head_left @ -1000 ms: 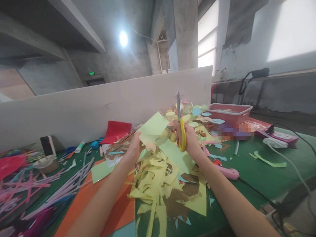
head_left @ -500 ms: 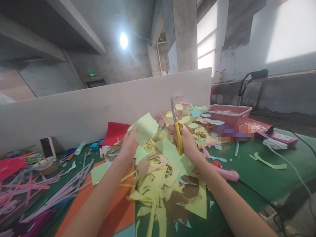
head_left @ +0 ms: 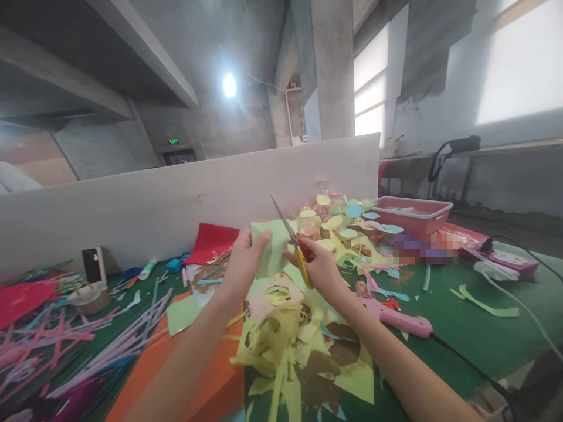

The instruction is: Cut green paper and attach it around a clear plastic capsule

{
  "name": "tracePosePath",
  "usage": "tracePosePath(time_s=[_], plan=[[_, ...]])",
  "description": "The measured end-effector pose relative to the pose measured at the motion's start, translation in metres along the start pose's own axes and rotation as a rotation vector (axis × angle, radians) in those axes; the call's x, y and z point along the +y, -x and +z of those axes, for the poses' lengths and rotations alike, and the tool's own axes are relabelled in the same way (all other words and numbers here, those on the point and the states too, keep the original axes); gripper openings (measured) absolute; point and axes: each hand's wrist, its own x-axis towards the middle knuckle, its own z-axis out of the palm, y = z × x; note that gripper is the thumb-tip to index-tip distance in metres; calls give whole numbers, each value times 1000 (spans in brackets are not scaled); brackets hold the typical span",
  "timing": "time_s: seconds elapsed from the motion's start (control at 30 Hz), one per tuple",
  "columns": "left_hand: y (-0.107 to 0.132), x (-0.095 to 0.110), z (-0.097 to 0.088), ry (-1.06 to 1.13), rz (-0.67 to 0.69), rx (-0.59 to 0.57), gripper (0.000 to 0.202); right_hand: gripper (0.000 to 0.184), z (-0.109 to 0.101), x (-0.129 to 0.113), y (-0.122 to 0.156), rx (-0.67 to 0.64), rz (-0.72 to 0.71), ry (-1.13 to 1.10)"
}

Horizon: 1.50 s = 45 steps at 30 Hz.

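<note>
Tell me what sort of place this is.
Probably a craft workspace: paper scraps litter the green table, the right hand holds yellow-handled scissors, and what looks like a pink glue gun lies nearby.

Single head-worn view: from above near edge of green-topped table (head_left: 484,346), forward and down toward far edge with long white panel (head_left: 167,202); bare left hand (head_left: 246,256) and right hand (head_left: 320,268) close, mid-frame; grey concrete ceiling (head_left: 61,64) above.

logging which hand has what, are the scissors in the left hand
No, the yellow-handled scissors are in the right hand, while the left hand holds a pale green sheet.
</note>
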Motion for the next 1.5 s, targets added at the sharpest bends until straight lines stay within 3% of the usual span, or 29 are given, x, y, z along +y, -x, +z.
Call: tracePosePath(time_s=[0.13, 0.23, 0.43, 0.57, 0.8, 0.97, 1.2, 1.37, 1.5], plan=[[5, 6, 5, -43, -21, 3, 52, 33, 5, -7, 5, -150, 61, -190], [7, 5, 5, -126, 7, 15, 51, 39, 6, -10, 8, -176, 157, -238], [10, -1, 6, -401, 252, 37, 42, 36, 5, -11, 10, -231, 239, -262], [12, 0, 6, -547, 342, 57, 40, 33, 6, -9, 11, -259, 275, -264], [6, 0, 1, -596, 357, 54, 40, 34, 11, -3, 15, -337, 300, -175], [2, -2, -4, -670, 333, 46, 34, 36, 13, -11, 18, -309, 199, -100], [1, -8, -7, -836, 272, 120, 34, 31, 18, -11, 21, -260, 220, -115], [-1, -8, -8, -719, 291, 6, 41, 33, 19, -3, 17, -194, 188, -105], [-6, -5, -12, -503, 151, -202, 34, 34, 17, 2, 13, -178, 183, -61]])
